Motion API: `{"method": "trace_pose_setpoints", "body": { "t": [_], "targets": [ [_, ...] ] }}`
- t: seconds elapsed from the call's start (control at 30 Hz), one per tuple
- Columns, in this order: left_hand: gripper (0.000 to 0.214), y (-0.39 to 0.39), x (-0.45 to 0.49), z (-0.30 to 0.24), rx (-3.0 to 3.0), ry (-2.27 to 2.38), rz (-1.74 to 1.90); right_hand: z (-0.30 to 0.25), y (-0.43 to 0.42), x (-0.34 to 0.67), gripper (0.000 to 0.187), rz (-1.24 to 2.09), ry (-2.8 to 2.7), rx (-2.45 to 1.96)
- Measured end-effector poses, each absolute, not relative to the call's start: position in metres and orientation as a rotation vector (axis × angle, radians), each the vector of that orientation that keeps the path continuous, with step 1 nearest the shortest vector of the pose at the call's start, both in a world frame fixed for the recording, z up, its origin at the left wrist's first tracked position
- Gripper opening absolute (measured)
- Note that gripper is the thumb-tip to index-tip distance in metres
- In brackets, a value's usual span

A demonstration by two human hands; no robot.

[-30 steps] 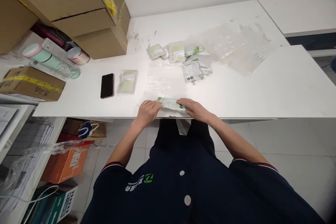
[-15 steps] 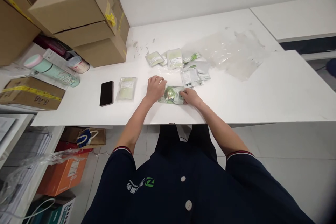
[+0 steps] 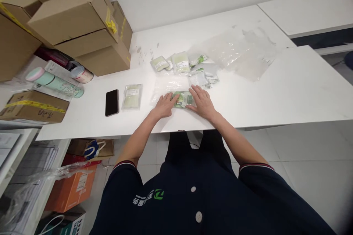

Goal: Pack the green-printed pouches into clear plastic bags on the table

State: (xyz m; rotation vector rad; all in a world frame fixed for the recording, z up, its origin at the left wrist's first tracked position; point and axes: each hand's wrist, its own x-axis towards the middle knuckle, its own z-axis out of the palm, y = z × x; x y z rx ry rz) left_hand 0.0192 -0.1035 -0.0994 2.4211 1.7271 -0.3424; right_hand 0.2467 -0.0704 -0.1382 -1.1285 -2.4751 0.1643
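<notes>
A green printed packet [image 3: 183, 100] lies flat on the white table near its front edge. My left hand [image 3: 165, 105] rests with fingers spread on the packet's left end and on a clear plastic bag [image 3: 168, 83]. On the packet's right end lies my right hand [image 3: 203, 102], flat with the fingers apart. Just beyond the hands are several pale green sachets, among them a labelled one [image 3: 181, 62], and a white sachet [image 3: 198, 79]. Another pale green packet [image 3: 132, 96] lies by itself to the left.
A black phone [image 3: 111, 102] lies at the left. Cardboard boxes [image 3: 74, 14] are stacked at the back left, with a mint bottle [image 3: 55, 82] and a tin [image 3: 82, 74] beside them. A large crumpled clear plastic sheet [image 3: 239, 51] covers the back right of the table [image 3: 289, 91].
My right hand has let go of the packet's right end and now lies flat on it. My left hand has come down with fingers spread. The clear bag now shows spread out beyond it.
</notes>
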Motion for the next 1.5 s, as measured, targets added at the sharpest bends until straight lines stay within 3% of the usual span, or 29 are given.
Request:
{"method": "trace_pose_setpoints", "body": {
  "t": [0.17,0.37,0.6,0.87,1.07,1.2,1.33,1.43,1.5],
  "targets": [
    [0.089,-0.092,0.022,-0.100,2.384,1.734,-0.320,-0.141,-0.056,0.254,0.078,0.453,-2.717,-1.027],
    [0.076,-0.113,0.018,-0.094,2.445,1.750,-0.183,-0.137,-0.055,0.249,0.055,0.469,-2.678,-0.977],
    [0.043,-0.173,-0.012,-0.064,2.319,1.548,-0.095,-0.121,-0.100,0.273,0.041,0.999,-2.529,-0.761],
    [0.036,-0.088,-0.030,-0.037,2.121,1.775,-0.005,-0.124,-0.074,0.242,0.024,1.126,-2.123,-1.302],
    [0.025,-0.041,-0.029,-0.067,2.236,1.994,-0.053,-0.120,-0.055,0.226,0.012,1.144,-2.047,-1.570],
    [0.021,-0.055,-0.015,-0.093,2.273,2.128,0.126,-0.118,-0.058,0.215,0.026,1.037,-2.092,-1.719],
    [0.030,-0.098,0.017,-0.113,2.296,2.183,0.351,-0.111,-0.074,0.197,0.043,0.647,-2.184,-1.921],
    [0.041,-0.125,0.035,-0.126,2.282,2.083,0.309,-0.110,-0.076,0.191,0.051,0.287,-2.277,-1.749],
    [0.049,-0.131,0.034,-0.131,2.261,2.023,0.287,-0.113,-0.071,0.190,0.053,0.261,-2.469,-1.503]
  ]
}}
